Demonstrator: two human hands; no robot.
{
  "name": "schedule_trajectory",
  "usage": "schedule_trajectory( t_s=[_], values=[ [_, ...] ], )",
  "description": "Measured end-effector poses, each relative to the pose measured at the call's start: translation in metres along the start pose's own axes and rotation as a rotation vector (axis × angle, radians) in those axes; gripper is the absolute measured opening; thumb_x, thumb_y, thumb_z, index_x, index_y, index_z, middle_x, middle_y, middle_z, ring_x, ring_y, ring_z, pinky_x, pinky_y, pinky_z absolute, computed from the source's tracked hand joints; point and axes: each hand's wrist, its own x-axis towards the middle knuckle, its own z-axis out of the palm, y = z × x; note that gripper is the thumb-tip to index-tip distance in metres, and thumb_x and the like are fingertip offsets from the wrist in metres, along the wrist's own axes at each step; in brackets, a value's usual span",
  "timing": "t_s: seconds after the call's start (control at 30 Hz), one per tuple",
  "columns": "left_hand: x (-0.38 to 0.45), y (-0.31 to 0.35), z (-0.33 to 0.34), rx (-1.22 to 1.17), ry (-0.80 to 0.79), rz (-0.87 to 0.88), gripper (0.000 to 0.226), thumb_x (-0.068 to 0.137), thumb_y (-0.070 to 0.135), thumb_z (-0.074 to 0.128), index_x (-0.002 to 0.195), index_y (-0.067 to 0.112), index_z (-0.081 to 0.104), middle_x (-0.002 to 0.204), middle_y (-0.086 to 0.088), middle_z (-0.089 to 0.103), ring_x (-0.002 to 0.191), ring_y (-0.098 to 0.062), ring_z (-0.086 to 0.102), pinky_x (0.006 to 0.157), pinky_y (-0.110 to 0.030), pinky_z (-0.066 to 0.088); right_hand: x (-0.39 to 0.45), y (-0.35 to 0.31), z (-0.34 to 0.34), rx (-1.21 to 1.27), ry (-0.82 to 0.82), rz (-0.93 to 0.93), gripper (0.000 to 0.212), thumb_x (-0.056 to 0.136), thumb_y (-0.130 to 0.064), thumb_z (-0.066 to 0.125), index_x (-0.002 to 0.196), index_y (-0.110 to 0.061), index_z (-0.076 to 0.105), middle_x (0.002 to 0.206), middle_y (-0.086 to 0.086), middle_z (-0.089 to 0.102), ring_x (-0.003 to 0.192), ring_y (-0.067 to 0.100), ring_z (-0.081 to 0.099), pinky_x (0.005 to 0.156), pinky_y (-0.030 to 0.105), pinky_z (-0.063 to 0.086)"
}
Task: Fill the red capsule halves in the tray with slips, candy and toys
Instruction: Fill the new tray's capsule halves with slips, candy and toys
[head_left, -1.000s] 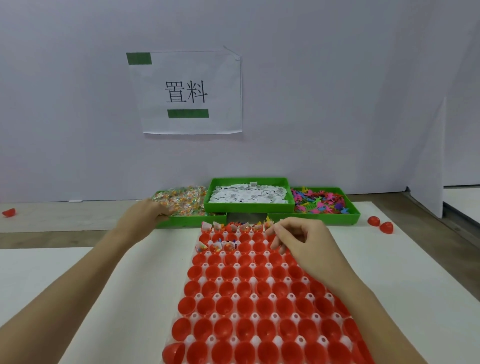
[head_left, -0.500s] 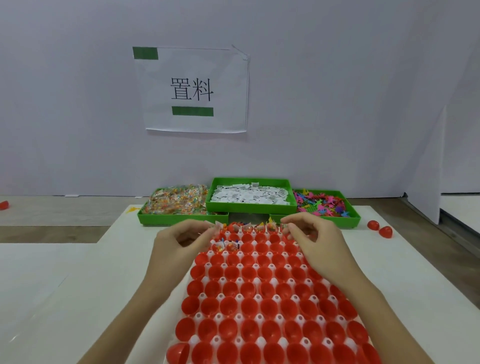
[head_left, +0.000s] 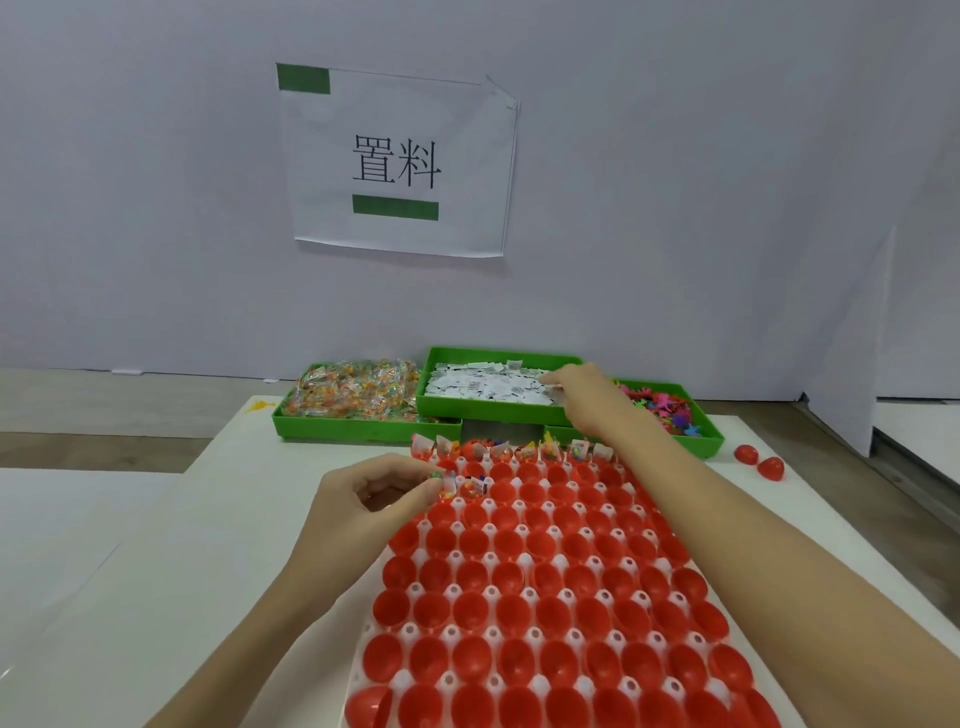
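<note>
A white tray (head_left: 411, 630) holding several rows of red capsule halves (head_left: 566, 587) lies on the table before me. The far row and a few halves of the second row hold slips, candy and toys. My left hand (head_left: 374, 499) hovers at the tray's far left corner, its curled fingers pinching a wrapped candy (head_left: 437, 475) over the second row. My right hand (head_left: 582, 387) reaches into the middle green bin of white slips (head_left: 483, 387), fingertips down on the slips; whether it holds one is hidden.
A green bin of wrapped candy (head_left: 358, 397) stands at the back left, a green bin of coloured toys (head_left: 670, 410) at the back right. Two loose red capsule halves (head_left: 758, 460) lie on the table to the right. A paper sign (head_left: 397, 161) hangs on the wall.
My right hand left the tray's far edge and reached back into the slip bin. My left hand came from the candy bin to the tray's far left corner with a candy.
</note>
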Motion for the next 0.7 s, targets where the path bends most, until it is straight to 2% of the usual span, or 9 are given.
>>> schedule_trajectory(
  t_s=[0.03,0.07,0.1,0.17,0.23,0.33,0.43,0.6,0.7],
  values=[
    [0.000,0.000,0.000,-0.004,0.002,0.003,0.012,0.083,0.024,0.082,0.092,0.031,0.083,0.092,0.001,0.080,0.087,-0.016,0.076,0.078,-0.019,0.059,0.005,0.001,0.000,-0.013,-0.024,0.006,0.025,0.095,0.016,0.046,0.081,0.001,0.060,0.075,0.012,0.054,0.062,0.024,0.049,0.059,0.031,0.044],
    [0.001,-0.001,0.000,-0.005,0.004,0.008,0.011,0.083,0.025,0.082,0.092,0.032,0.083,0.092,0.002,0.080,0.087,-0.016,0.076,0.078,-0.018,0.059,0.010,0.000,-0.001,-0.007,-0.033,-0.007,0.024,0.096,0.013,0.051,0.075,0.002,0.058,0.071,0.010,0.049,0.060,0.021,0.043,0.059,0.029,0.040],
    [0.001,-0.002,0.000,-0.001,0.006,0.009,0.011,0.082,0.026,0.082,0.091,0.033,0.083,0.091,0.002,0.080,0.087,-0.015,0.076,0.077,-0.018,0.059,0.013,-0.001,-0.003,0.013,-0.042,-0.018,0.019,0.096,0.007,0.058,0.079,0.005,0.066,0.074,0.012,0.055,0.065,0.021,0.050,0.065,0.028,0.044],
    [0.002,-0.003,0.000,0.011,0.009,0.008,0.012,0.083,0.023,0.082,0.090,0.033,0.083,0.090,0.003,0.080,0.086,-0.015,0.076,0.077,-0.018,0.058,0.019,-0.002,-0.007,0.056,-0.053,-0.053,0.010,0.094,-0.004,0.069,0.098,0.001,0.077,0.097,0.011,0.073,0.089,0.022,0.068,0.085,0.031,0.055],
    [0.001,-0.002,0.001,0.013,0.007,0.009,0.012,0.084,0.022,0.082,0.090,0.033,0.083,0.090,0.003,0.080,0.085,-0.015,0.076,0.076,-0.017,0.058,0.020,-0.002,-0.008,0.074,-0.039,-0.038,0.012,0.093,-0.002,0.069,0.102,-0.002,0.077,0.109,0.010,0.074,0.099,0.022,0.070,0.090,0.030,0.055],
    [0.001,-0.001,0.001,0.007,0.011,0.012,0.009,0.083,0.026,0.082,0.089,0.033,0.083,0.088,0.002,0.080,0.084,-0.015,0.076,0.076,-0.018,0.058,0.020,0.002,-0.003,0.102,0.024,-0.009,0.014,0.092,0.003,0.067,0.098,-0.002,0.079,0.108,0.011,0.075,0.095,0.021,0.069,0.081,0.025,0.053],
    [0.001,0.000,0.001,0.010,0.016,0.019,0.010,0.083,0.025,0.082,0.089,0.033,0.082,0.088,0.002,0.080,0.083,-0.015,0.076,0.076,-0.018,0.058,0.018,0.007,0.002,0.188,0.103,0.045,0.007,0.090,-0.006,0.074,0.096,-0.004,0.076,0.099,0.008,0.073,0.083,0.016,0.063,0.077,0.026,0.048],
    [0.001,0.000,0.000,0.016,0.021,0.016,0.014,0.085,0.021,0.081,0.089,0.034,0.082,0.088,0.003,0.080,0.084,-0.016,0.076,0.078,-0.019,0.059,0.014,0.019,0.006,0.331,0.162,0.097,0.014,0.088,-0.019,0.079,0.082,-0.011,0.069,0.078,-0.003,0.064,0.067,0.005,0.055,0.062,0.019,0.044],
    [0.000,0.001,0.001,0.024,0.021,0.012,0.014,0.085,0.021,0.081,0.089,0.034,0.082,0.088,0.003,0.080,0.084,-0.015,0.076,0.078,-0.019,0.059,0.012,0.022,0.010,0.415,0.258,0.099,0.010,0.091,-0.019,0.075,0.092,-0.010,0.071,0.077,-0.007,0.061,0.069,0.003,0.054,0.061,0.016,0.041]
  ],
)
